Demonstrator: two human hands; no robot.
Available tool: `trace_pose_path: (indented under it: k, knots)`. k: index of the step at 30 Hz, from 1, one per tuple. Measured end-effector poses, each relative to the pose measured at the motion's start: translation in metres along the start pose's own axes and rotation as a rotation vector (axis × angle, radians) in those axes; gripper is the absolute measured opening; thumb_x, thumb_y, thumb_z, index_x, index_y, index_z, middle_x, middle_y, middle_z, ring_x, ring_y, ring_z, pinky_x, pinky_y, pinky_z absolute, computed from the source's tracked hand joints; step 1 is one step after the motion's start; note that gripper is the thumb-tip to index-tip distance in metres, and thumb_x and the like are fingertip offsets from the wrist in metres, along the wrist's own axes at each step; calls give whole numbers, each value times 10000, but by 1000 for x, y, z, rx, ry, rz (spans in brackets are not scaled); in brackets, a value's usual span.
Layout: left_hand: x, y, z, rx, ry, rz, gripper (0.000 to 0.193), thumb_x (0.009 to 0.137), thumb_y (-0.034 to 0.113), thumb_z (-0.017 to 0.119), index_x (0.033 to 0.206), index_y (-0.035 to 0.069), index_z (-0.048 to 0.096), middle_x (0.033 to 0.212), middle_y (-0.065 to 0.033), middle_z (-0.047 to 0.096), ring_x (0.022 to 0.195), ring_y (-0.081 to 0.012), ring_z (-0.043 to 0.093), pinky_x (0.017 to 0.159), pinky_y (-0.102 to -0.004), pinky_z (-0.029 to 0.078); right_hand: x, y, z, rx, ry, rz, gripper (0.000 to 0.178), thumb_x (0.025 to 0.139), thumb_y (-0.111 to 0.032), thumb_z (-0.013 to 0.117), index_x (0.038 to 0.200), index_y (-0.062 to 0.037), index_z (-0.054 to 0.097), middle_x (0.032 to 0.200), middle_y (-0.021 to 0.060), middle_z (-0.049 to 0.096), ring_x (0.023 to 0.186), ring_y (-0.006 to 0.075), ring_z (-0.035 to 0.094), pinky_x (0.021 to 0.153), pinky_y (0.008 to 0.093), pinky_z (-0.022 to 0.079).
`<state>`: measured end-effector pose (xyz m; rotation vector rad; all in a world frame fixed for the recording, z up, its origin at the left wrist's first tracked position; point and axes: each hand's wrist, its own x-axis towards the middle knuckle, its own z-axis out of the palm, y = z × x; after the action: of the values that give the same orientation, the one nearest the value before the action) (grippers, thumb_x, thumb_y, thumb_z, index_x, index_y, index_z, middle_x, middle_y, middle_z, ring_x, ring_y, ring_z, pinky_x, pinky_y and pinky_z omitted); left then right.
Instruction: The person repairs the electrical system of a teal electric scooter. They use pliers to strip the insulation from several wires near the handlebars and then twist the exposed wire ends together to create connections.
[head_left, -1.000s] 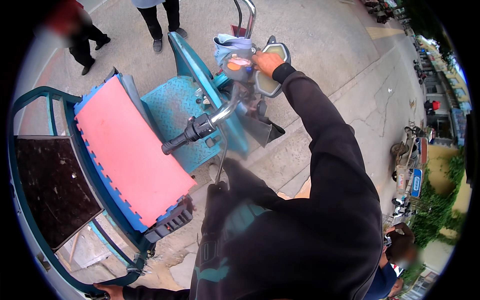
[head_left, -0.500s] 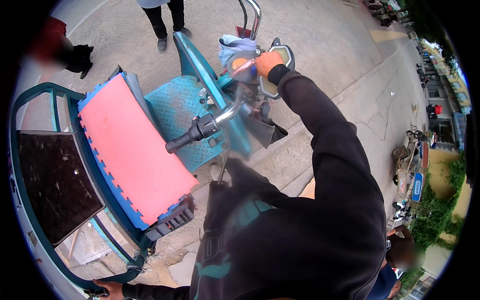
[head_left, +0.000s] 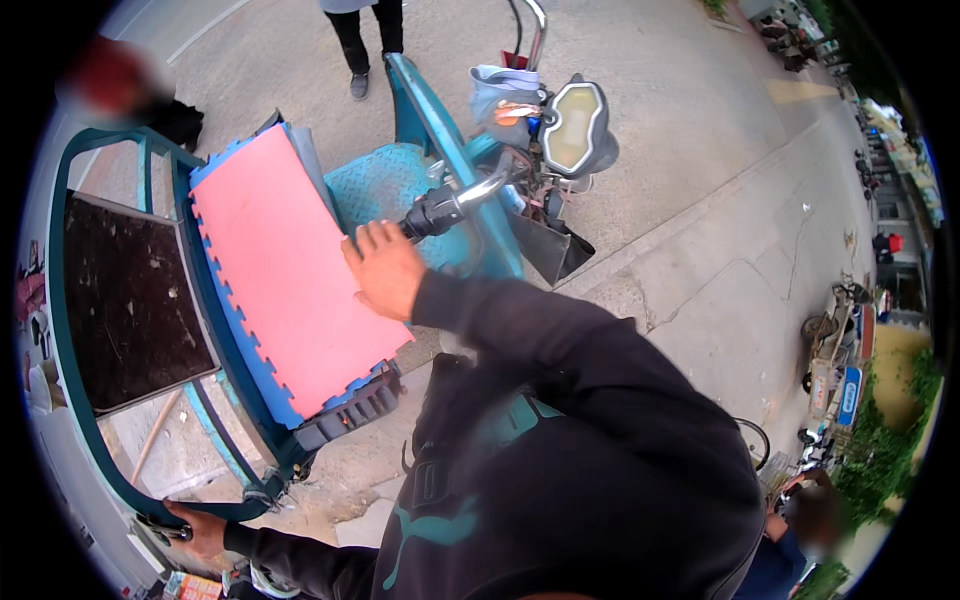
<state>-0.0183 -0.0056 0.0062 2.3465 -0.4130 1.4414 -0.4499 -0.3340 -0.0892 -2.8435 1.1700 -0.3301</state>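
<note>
I stand beside a teal three-wheeled cart. My right hand [head_left: 383, 268] hovers over the pink foam seat pad [head_left: 270, 290], fingers apart and pointing at the black handlebar grip [head_left: 432, 214], just short of it and holding nothing. The handlebar's round dashboard [head_left: 572, 128] is further up, with a pale cloth bundle [head_left: 497, 88] in the front basket. At the lower left my left hand [head_left: 195, 530] is closed around the teal rail [head_left: 95, 440] of the cargo bed.
The dark cargo bed floor [head_left: 125, 290] lies left of the seat. A person's legs [head_left: 365, 35] stand ahead of the cart, another person [head_left: 805, 525] is at the lower right. Parked vehicles [head_left: 835, 350] line the right side beyond a kerb [head_left: 700, 215].
My right hand has left the middle of the handlebar by the dashboard and come down toward me, beside the left grip over the pink pad. My left hand stays on the rail.
</note>
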Motion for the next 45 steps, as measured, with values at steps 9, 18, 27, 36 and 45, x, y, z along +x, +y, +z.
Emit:
trace_pose_path:
  k: [9, 18, 27, 36, 45]
  knots:
    - [-1, -5, 13, 83, 21, 54, 668, 745, 676, 751, 1014, 65, 744, 824, -70, 743, 700, -296, 701, 625, -398, 548, 53, 20, 90, -77, -353, 53, 271, 889, -206, 578, 1086, -47, 676, 890, 124, 712, 863, 306, 692, 740, 456, 511]
    - [-5, -4, 2, 17, 7, 37, 606, 779, 647, 741, 1022, 92, 743, 837, -61, 743, 710, -289, 701, 624, -392, 546, 34, 13, 92, -135, -91, 53, 143, 851, -157, 574, 854, -82, 696, 794, 102, 725, 721, 254, 714, 635, 432, 535]
    - [-3, -29, 24, 45, -14, -10, 671, 749, 709, 719, 1057, 114, 756, 918, -50, 757, 790, -286, 712, 682, -389, 555, 46, 60, 45, 433, -15, -173, 577, 858, -476, 677, 1236, -42, 642, 1272, 146, 653, 1158, 295, 633, 925, 461, 519]
    - [-11, 43, -27, -38, -46, 162, 485, 963, 304, 622, 1336, 3, 552, 1193, -180, 608, 1043, -316, 609, 881, -431, 495, 46, 350, 10, -256, -285, 707, 421, 889, -338, 629, 1190, -45, 603, 1286, 145, 569, 1062, 371, 654, 875, 483, 525]
    - [-9, -41, 31, -39, 162, 84, 604, 865, 389, 749, 1302, 14, 566, 906, -166, 657, 781, -331, 633, 684, -461, 504, 103, 349, 22, 38, -532, 608, 503, 931, -462, 543, 1067, -12, 720, 1122, 216, 695, 1072, 348, 658, 899, 454, 519]
